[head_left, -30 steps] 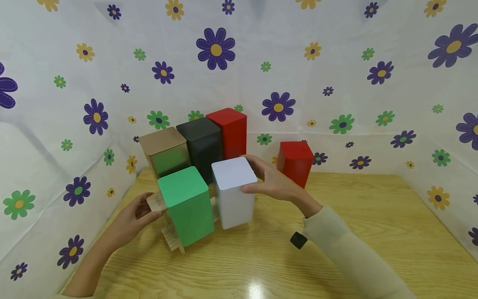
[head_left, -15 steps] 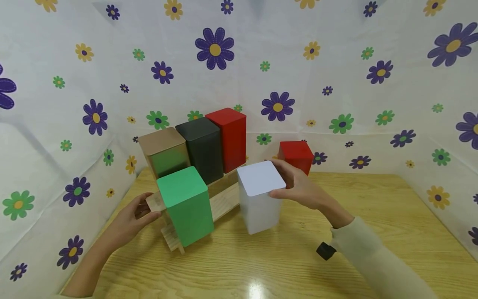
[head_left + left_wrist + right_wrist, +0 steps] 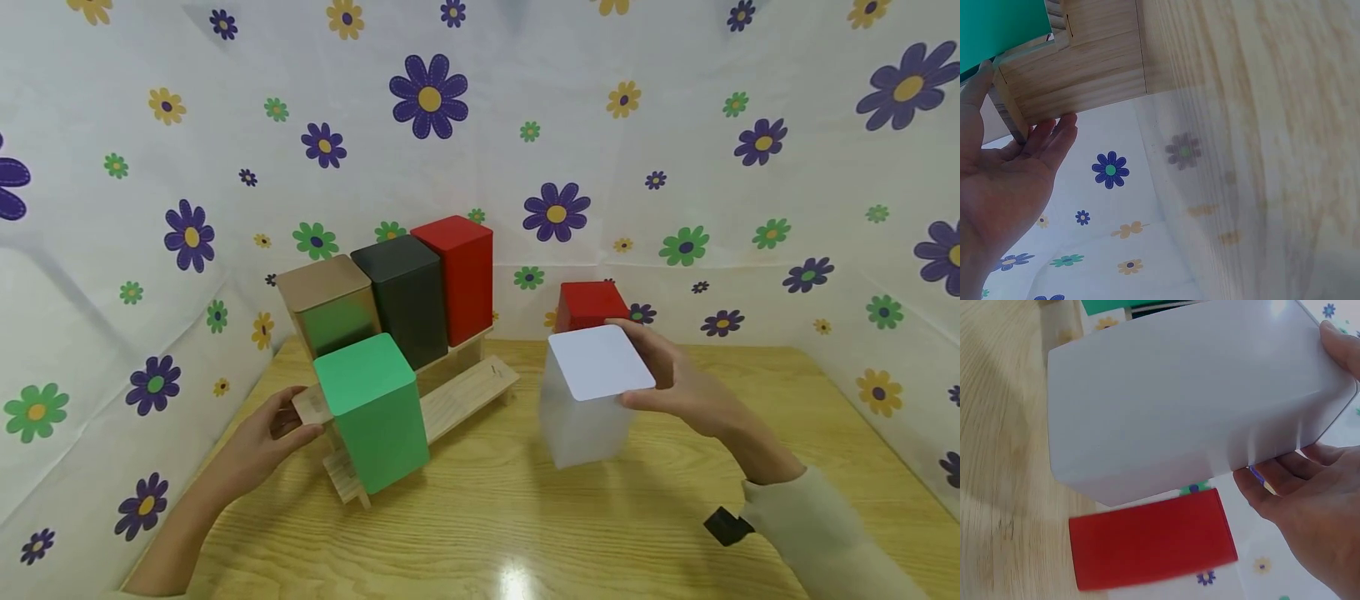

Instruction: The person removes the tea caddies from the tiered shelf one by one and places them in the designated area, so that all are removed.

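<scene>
My right hand (image 3: 686, 383) grips a white box (image 3: 588, 425) near its top, thumb on the near side and fingers round the far side. The box appears to be held just above the table; in the right wrist view its long white side (image 3: 1179, 400) fills much of the picture. At the left, my left hand (image 3: 258, 442) pinches the end of a two-step wooden rack (image 3: 468, 396). A green box (image 3: 382, 437) stands on the rack's lower step, beside that hand. Along the upper step are a gold-brown box (image 3: 326, 283), a black box (image 3: 412, 308) and a red box (image 3: 471, 287).
Another red box (image 3: 588, 300) stands on the wooden table (image 3: 465, 525) behind the white box, partly hidden by it. A white flowered cloth (image 3: 480, 158) encloses the back and sides. A small black device (image 3: 727, 527) sits at my right wrist.
My right hand has carried the white box rightward, away from the rack's lower step, baring that step's right end. The left hand keeps its hold on the rack.
</scene>
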Demonstrator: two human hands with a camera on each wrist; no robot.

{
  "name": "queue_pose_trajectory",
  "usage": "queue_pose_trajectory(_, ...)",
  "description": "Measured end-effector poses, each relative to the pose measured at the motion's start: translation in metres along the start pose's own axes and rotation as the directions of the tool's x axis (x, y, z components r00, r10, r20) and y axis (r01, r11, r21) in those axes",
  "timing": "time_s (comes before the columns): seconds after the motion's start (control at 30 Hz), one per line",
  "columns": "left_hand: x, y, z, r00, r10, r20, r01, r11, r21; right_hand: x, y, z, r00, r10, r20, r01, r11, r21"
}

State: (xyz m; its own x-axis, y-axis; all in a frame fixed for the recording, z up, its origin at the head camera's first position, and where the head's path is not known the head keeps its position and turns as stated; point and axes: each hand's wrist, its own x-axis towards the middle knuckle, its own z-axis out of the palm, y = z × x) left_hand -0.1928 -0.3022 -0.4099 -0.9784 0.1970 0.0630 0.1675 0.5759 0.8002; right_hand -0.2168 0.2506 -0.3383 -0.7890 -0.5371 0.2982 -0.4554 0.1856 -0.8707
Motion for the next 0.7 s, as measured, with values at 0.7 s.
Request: queue_pose_trajectory(0.7, 0.0, 0.001, 0.0, 1.0, 0.001, -0.011, -0.001, 1.0, 0.017, -0.065, 0.017, -0.07, 0.996, 0.018, -0.082, -0.03, 0.988, -0.149)
